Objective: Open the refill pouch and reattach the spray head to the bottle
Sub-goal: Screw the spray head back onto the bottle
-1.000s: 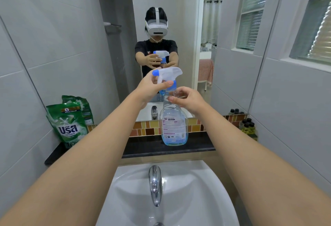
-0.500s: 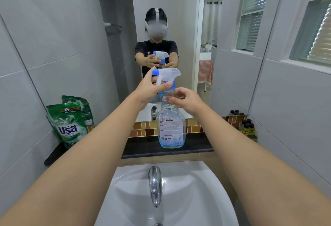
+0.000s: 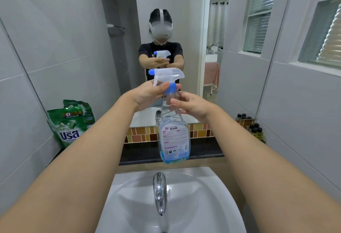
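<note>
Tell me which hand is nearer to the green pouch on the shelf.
Left. The left hand holds the spray head, on the green pouch's side. The right hand is beyond the bottle, farther away.

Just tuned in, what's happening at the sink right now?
A person holds a clear spray bottle up over the sink. The left hand grips the blue collar under the spray head, which sits on the bottle's neck; the right hand is at the neck with fingers loosely spread. Only a little blue liquid is in the bottom. The green pouch stands on the ledge at left, untouched.
</note>
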